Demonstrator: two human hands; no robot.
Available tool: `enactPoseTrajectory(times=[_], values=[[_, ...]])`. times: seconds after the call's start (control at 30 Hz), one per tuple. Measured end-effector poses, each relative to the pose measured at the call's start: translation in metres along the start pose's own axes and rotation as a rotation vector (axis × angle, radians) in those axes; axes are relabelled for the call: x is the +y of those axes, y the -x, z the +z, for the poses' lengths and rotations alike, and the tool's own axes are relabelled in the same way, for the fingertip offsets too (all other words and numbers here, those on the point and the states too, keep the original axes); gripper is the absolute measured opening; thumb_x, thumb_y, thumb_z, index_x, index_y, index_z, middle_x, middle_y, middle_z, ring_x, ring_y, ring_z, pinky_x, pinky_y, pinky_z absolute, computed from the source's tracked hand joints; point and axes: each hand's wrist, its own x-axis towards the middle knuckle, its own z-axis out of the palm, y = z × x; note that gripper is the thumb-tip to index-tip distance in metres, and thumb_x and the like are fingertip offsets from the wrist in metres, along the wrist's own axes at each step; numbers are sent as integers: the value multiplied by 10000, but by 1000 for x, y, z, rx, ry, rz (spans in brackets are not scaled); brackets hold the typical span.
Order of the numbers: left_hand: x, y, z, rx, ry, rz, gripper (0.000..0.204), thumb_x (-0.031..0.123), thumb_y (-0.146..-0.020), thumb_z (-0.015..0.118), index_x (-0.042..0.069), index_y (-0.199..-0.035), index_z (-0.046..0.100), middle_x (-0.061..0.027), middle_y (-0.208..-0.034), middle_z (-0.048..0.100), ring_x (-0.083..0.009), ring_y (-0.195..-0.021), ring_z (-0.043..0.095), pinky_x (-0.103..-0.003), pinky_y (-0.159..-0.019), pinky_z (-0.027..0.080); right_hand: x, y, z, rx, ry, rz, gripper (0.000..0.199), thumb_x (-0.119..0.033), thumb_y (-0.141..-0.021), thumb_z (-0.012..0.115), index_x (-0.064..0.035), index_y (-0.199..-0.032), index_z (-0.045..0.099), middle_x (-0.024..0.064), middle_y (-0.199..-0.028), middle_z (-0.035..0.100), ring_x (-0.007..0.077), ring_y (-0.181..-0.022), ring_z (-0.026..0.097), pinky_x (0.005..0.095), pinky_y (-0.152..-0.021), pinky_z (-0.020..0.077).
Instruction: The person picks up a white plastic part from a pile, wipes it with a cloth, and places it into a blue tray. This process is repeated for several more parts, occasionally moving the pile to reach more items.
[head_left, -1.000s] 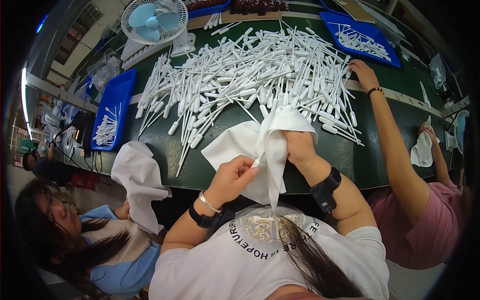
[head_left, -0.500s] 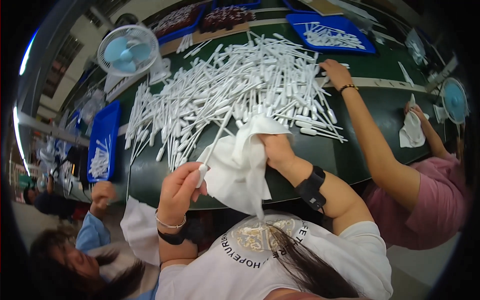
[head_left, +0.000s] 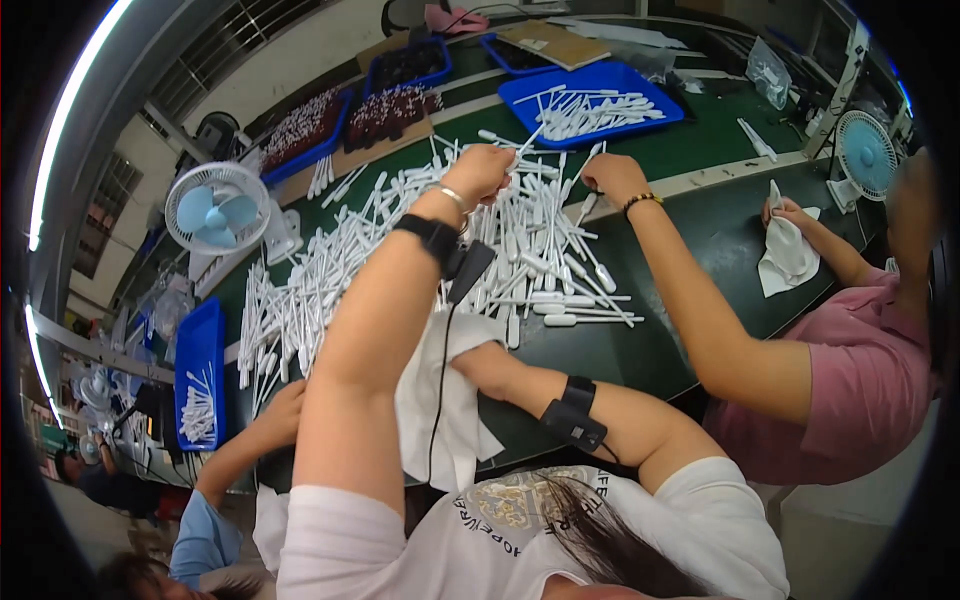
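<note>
Reaching far, the left hand (head_left: 482,170) closes on one thin white plastic stick (head_left: 528,142) above the heap of white sticks (head_left: 420,250); the right hand's grip is hidden under one white cloth (head_left: 440,400).

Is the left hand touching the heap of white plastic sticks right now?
Touching. In the head view the left hand is stretched out over the heap of white sticks, its fingers closed down among the top ones.

White plastic sticks (head_left: 420,240) heaped on green table, white cloth (head_left: 445,400) hanging crumpled

Single head-worn fisheye view, steeply down, close over green table (head_left: 690,210), edges bent
</note>
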Motion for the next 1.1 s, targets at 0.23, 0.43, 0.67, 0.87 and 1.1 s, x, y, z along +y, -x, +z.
enactPoseTrajectory(times=[0.23, 0.43, 0.67, 0.87, 1.1], values=[[-12, -118, 32, -11, -396, -158, 275, 247, -842, 466, -4, -745, 520, -56, -554, 496, -148, -407, 415, -280, -383, 373, 33, -6, 10, 3, 66, -175, 292, -136, -775, 496, -20, -1038, 547, 134, -1090, 535, 254, -981, 508, 300, -815, 407], [-3, -154, 56, 77, -312, -57, 239, 194, -803, 489, -38, -781, 542, -100, -573, 539, -199, -448, 513, -298, -408, 420, 69, -16, 35, 81, -108, -38, 213, -137, -804, 473, 6, -912, 587, 121, -933, 595, 233, -811, 558, 315, -688, 436], [9, -89, 21, 79, 100, 155, 240, 145, -774, 522, -15, -953, 538, -111, -726, 596, -202, -587, 594, -272, -504, 459, -15, 8, -4, -116, 137, -7, 241, -138, -801, 450, -10, -975, 558, 180, -1030, 544, 246, -951, 525, 320, -795, 417], [54, 87, -15, -157, -29, 222, 289, 191, -812, 546, 15, -1037, 505, -71, -864, 590, -124, -701, 580, -243, -643, 469, -3, 1, -5, -74, -378, -204, 262, -91, -783, 463, -17, -1025, 534, 99, -1001, 564, 198, -938, 532, 311, -818, 417], [-28, 223, -66, 182, -330, 46, 172, 150, -793, 546, -11, -836, 589, -55, -693, 599, -91, -604, 562, -227, -561, 458, -25, 14, 2, -447, -600, -104, 346, -52, -687, 629, -25, -1022, 546, 66, -969, 565, 128, -868, 527, 260, -776, 426]])
